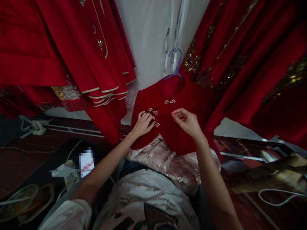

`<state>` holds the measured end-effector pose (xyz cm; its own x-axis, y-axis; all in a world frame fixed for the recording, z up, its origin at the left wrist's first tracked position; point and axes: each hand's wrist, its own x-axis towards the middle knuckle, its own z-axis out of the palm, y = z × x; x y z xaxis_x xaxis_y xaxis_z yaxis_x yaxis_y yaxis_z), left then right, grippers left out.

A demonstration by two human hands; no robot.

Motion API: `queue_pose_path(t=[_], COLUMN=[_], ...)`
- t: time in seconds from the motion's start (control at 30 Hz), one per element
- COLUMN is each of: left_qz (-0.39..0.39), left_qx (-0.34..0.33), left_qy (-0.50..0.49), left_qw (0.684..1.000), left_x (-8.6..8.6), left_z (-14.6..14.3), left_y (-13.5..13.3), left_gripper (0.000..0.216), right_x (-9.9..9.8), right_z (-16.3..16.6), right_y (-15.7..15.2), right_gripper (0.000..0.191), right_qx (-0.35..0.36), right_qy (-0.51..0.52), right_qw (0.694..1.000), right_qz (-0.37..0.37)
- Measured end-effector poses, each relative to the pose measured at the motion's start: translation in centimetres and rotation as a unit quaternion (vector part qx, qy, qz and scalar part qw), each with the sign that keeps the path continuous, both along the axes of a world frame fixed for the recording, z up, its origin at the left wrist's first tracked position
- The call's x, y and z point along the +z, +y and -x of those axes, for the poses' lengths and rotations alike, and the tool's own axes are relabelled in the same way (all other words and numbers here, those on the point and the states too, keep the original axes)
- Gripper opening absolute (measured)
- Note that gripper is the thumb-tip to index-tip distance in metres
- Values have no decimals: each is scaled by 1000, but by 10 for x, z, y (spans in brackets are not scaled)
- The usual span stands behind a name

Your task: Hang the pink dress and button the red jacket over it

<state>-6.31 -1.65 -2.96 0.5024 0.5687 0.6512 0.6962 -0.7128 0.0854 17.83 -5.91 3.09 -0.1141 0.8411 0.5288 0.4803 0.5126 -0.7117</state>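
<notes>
A small red jacket (182, 105) hangs in front of me on a purple hanger (176, 64). It has pearl-like frog clasps (169, 101) down its slanted front. My left hand (143, 123) pinches the fabric at the lower clasps (156, 124), fingers closed. My right hand (185, 120) pinches the edge of the front flap just right of them. Below the jacket a pale gold brocade skirt (172, 163) spreads out.
Long red gowns with gold trim hang at the left (72, 57) and right (251, 64), close on both sides. A white wall (148, 38) lies behind. On the dark floor are white cables (33, 127) and a white plug strip (64, 172).
</notes>
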Motion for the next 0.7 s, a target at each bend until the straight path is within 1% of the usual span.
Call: queue_pose_path(t=[0.1,0.17,0.23,0.37,0.43,0.53,0.6,0.7], left_qz=[-13,-22,-24,-14,-1,26,25,-1], left_qx=[33,46,41,3,-35,-105,-135,-134], left_qy=[-14,4,38,105,131,160,184,192], left_qw=[999,999,998,994,991,981,973,972], left_x=[15,26,36,54,62,72,76,79], left_z=[-2,-3,-3,-1,1,4,5,-1], left_y=[8,16,26,43,50,59,62,62], left_gripper=[23,26,24,14,12,15,19,23], right_x=[0,0,0,0,-1,0,1,4], right_z=[-2,-3,-5,-6,-6,-6,-7,-9], right_y=[0,0,0,0,0,0,-1,-2], right_gripper=[24,25,24,23,22,21,21,20], right_qx=[-2,-4,-4,-3,-3,1,0,-8], right_qy=[0,-1,-2,-5,-4,-2,-4,-6], right_qw=[1000,1000,1000,1000,1000,1000,1000,1000], right_qz=[1,1,3,6,6,8,9,7])
